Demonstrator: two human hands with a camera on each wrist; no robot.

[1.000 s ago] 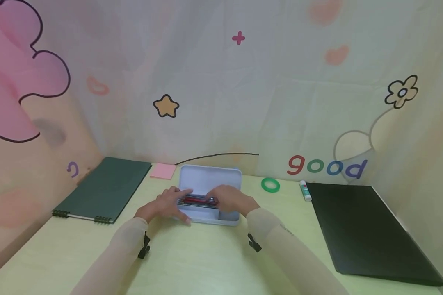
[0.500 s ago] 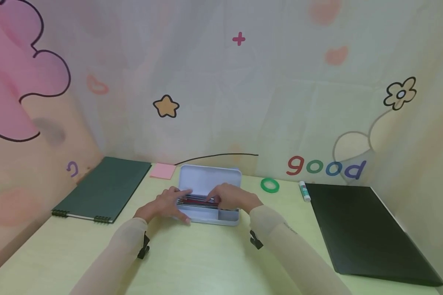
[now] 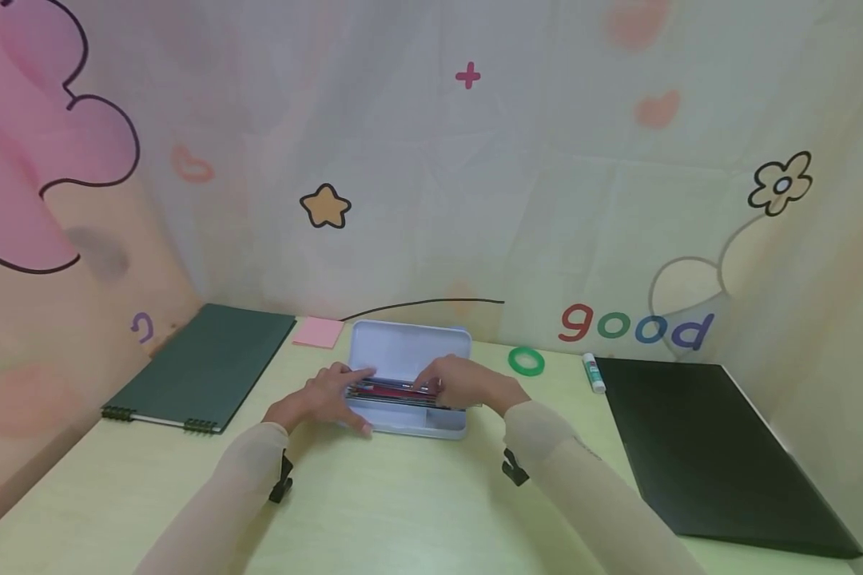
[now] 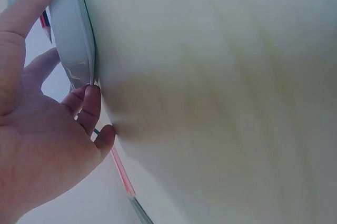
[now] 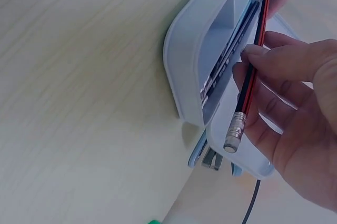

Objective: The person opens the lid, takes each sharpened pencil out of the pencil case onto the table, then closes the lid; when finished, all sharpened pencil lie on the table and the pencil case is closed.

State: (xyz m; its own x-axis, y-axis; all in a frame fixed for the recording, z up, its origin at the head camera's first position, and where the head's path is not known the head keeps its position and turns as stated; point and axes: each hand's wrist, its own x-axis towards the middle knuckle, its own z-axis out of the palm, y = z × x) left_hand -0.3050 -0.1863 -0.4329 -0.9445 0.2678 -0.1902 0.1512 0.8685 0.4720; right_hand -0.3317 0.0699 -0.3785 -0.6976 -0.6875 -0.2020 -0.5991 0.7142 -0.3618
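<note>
- Pencil case (image 3: pixel 395 418): on the table (image 3: pixel 403 495), straight ahead of the person, between the two hands; its lid (image 3: pixel 408 351) stands up along the far side, and its long axis runs left to right.
- Left hand (image 3: pixel 324 397): at the case's left end, spread wide across it, thumb at the near side and forefinger at the far side, other fingertips bent against the end; it grips the case there.
- Right hand (image 3: pixel 460 383): over the case's right half, coming in from the right, narrowed to a pinch of thumb and fingers round one pencil.
- Loose pencils (image 5: pixel 229 58): lying lengthwise in the case, beside and below the right hand's fingers; their exact number cannot be told.
- Red-and-black pencil (image 5: pixel 246 88): held by the right hand over the case, its long axis close to the case's own; the eraser end points right, the other end toward the left hand. How high it sits above the rest cannot be told.
- Eraser end (image 5: pixel 232 139): just past the right hand's grip, so that hand is nearer; as I judge it, keeping pencil and case aligned is the relation that matters most.
</note>
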